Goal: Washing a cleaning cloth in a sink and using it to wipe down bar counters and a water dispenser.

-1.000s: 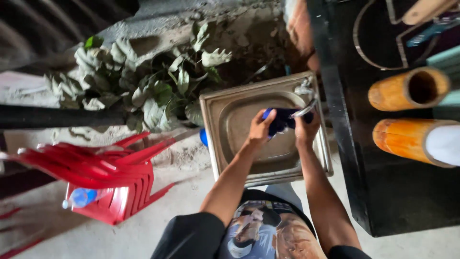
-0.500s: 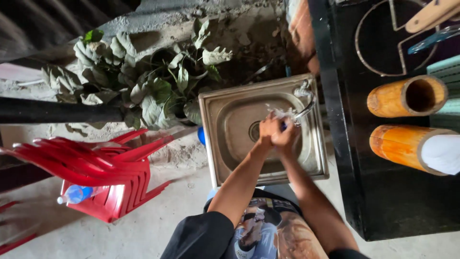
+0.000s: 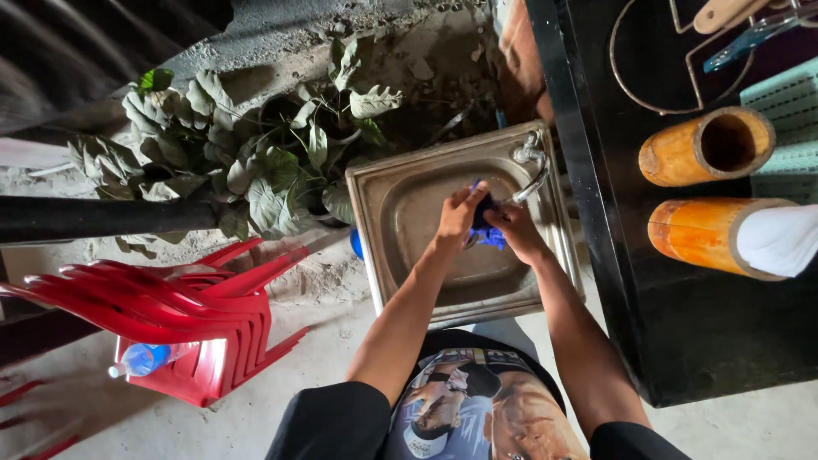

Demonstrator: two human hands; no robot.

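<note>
Here, stacked red plastic chairs (image 3: 170, 315) at 9 o'clock. In the square steel sink (image 3: 409, 200), left hand (image 3: 457, 217) and right hand (image 3: 514, 228) both close fingers on a dark blue cloth (image 3: 487, 223) below the tap (image 3: 530, 162). Washing looks underway; cloth not wrung out.

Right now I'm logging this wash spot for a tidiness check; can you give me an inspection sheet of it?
Surface: steel sink, tap at its right rim.
Job's things: blue cloth, held over the basin.
Clutter: water bottle on stacked red chairs; two bamboo tubes on the black counter.
Hands: left hand and right hand both grip the cloth.
Cables: nothing seen.
Surroundings: leafy plant, sandy ground.
</note>
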